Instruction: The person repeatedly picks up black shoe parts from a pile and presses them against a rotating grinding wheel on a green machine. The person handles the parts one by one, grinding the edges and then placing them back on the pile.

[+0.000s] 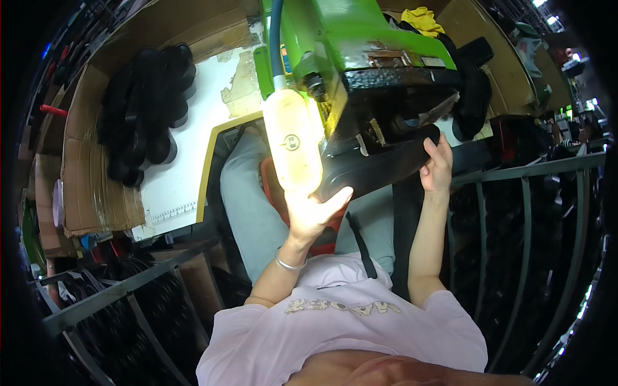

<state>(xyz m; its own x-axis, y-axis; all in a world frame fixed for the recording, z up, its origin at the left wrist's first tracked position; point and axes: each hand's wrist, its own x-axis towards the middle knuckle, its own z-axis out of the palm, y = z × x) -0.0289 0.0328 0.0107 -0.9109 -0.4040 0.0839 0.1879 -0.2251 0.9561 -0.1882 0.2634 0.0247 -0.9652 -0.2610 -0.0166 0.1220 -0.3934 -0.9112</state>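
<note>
A long black shoe sole (380,168) is held between my two hands, just below the dark working end of a green machine (360,38). My left hand (315,215) grips its left end; the thumb shows along the edge, and the lit lamp hides most of the fingers. At the other end my right hand (438,164) has its fingers closed round the tip. The sole lies tilted, its right end farther from me. I cannot tell whether it touches the machine.
A glowing lamp (293,141) on a blue-grey flexible neck hangs before my left hand. Left, a white table (174,167) walled with cardboard (96,186) bears piled black soles (145,109). More black pieces (473,90) and a yellow cloth (423,21) are at right. Metal racks (528,206) flank me.
</note>
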